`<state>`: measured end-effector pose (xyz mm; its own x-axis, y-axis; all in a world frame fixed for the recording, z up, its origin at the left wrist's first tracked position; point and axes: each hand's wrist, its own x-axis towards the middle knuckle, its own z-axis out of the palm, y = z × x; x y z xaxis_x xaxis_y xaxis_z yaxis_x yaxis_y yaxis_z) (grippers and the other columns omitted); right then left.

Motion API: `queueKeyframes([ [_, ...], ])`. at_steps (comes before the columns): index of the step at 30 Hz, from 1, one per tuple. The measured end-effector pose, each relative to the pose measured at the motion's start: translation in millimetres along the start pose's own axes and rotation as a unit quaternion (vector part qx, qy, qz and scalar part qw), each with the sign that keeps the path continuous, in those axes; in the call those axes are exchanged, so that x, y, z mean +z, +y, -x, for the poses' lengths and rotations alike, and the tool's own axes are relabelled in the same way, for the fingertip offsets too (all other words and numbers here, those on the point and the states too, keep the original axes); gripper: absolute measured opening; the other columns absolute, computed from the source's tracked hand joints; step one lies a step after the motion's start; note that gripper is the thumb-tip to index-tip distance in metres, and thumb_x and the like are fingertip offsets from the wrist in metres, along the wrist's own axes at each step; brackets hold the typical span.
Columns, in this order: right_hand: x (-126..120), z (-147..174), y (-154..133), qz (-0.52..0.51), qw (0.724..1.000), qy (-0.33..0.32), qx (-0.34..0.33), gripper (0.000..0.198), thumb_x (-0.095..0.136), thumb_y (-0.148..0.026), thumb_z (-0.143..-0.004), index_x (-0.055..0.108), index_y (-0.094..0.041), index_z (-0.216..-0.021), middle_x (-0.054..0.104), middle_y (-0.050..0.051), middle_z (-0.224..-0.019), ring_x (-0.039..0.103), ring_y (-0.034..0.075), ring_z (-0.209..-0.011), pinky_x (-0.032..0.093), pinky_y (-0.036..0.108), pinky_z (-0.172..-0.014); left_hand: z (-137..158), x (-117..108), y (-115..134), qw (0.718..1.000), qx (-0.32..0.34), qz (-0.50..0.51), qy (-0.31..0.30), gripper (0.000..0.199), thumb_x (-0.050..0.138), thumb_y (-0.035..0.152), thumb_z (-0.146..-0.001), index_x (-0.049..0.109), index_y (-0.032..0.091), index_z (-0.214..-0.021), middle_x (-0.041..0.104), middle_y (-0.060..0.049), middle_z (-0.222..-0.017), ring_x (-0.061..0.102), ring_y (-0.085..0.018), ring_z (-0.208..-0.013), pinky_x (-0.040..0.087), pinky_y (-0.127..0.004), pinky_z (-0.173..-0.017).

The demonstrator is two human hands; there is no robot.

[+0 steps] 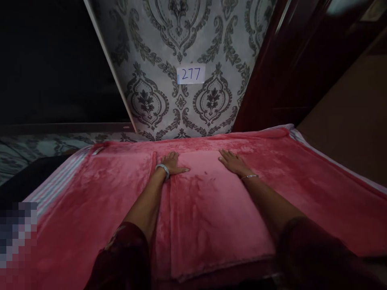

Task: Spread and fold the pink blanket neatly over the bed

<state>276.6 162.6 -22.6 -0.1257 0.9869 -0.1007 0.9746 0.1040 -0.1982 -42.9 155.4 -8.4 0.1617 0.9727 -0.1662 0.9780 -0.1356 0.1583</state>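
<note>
A plush pink-red blanket (208, 217) lies in front of me, its middle part folded over in layers with a hem along the near side. My left hand (171, 163) rests flat on the far end of the folded part, thumb stretched to the right. A thick bangle (163, 170) is on that wrist. To the right, my right hand (232, 162) also lies palm down on the folded part, fingers extended. A thin bracelet (249, 176) circles that wrist. Neither hand grips the cloth.
Behind the blanket stands a patterned wall (181, 108) with a paper label (191, 74) reading 277. A large dark screen (60, 64) is at the left, and a dark red glossy panel (284, 72) at the right. Striped cloth (60, 181) shows along the left edge.
</note>
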Motion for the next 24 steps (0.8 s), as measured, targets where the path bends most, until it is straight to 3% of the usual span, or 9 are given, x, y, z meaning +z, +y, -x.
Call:
queueKeyframes([
  [4,-3,14,30,-0.074,0.997,-0.007,-0.016,0.069,0.014,-0.048,-0.108,0.018,-0.011,-0.166,0.016,0.012,-0.171,0.016,0.023,-0.158,0.016,0.045,-0.128,0,-1,0,1.000,-0.003,0.001,-0.005,0.109,0.063,0.071,-0.080,0.023,0.014,-0.163,0.016,-0.022,-0.171,0.013,-0.032,-0.160,0.014,-0.053,-0.127],
  [8,-11,35,25,-0.087,0.995,0.038,-0.007,0.071,0.014,-0.047,-0.108,0.023,-0.006,-0.165,0.022,0.015,-0.169,0.023,0.024,-0.157,0.022,0.041,-0.127,5,-11,2,1.000,-0.005,0.024,-0.006,0.102,0.059,0.067,-0.085,0.023,0.014,-0.163,0.015,-0.020,-0.172,0.011,-0.030,-0.160,0.014,-0.050,-0.128],
  [12,-16,63,-24,-0.016,0.995,0.065,-0.072,0.062,0.024,-0.044,-0.107,0.032,-0.019,-0.164,0.023,0.010,-0.170,0.017,0.029,-0.158,0.022,0.056,-0.125,23,-28,18,0.996,-0.050,0.059,0.047,0.080,0.050,0.059,-0.094,0.033,0.020,-0.161,0.028,-0.016,-0.170,0.020,-0.033,-0.158,0.021,-0.053,-0.126],
  [15,-10,84,-76,0.010,0.986,0.067,-0.154,0.061,0.026,-0.039,-0.107,0.031,-0.017,-0.164,0.021,0.012,-0.170,0.016,0.028,-0.158,0.019,0.056,-0.125,51,-29,43,0.990,-0.037,0.063,0.122,0.066,0.040,0.050,-0.101,0.038,0.018,-0.159,0.031,-0.015,-0.169,0.021,-0.030,-0.159,0.018,-0.051,-0.128],
  [18,6,102,-119,0.021,0.972,0.072,-0.223,0.062,0.028,-0.034,-0.106,0.030,-0.012,-0.163,0.021,0.013,-0.170,0.016,0.028,-0.158,0.017,0.055,-0.126,87,-9,68,0.990,0.030,0.065,0.125,0.070,0.030,0.052,-0.104,0.033,0.012,-0.161,0.026,-0.016,-0.170,0.017,-0.027,-0.160,0.016,-0.047,-0.129],
  [20,18,111,-137,0.022,0.964,0.067,-0.255,0.062,0.030,-0.031,-0.104,0.030,-0.011,-0.163,0.022,0.013,-0.170,0.018,0.028,-0.158,0.016,0.055,-0.126,108,11,77,0.993,0.033,0.052,0.099,0.073,0.026,0.053,-0.104,0.029,0.010,-0.162,0.025,-0.016,-0.171,0.015,-0.027,-0.160,0.013,-0.049,-0.130],
  [24,32,117,-138,0.033,0.968,0.050,-0.244,0.062,0.030,-0.030,-0.104,0.031,-0.011,-0.163,0.024,0.011,-0.169,0.019,0.028,-0.157,0.016,0.056,-0.126,126,38,75,0.996,0.003,0.005,0.084,0.074,0.025,0.053,-0.103,0.026,0.011,-0.163,0.021,-0.015,-0.172,0.012,-0.028,-0.161,0.011,-0.054,-0.129],
])
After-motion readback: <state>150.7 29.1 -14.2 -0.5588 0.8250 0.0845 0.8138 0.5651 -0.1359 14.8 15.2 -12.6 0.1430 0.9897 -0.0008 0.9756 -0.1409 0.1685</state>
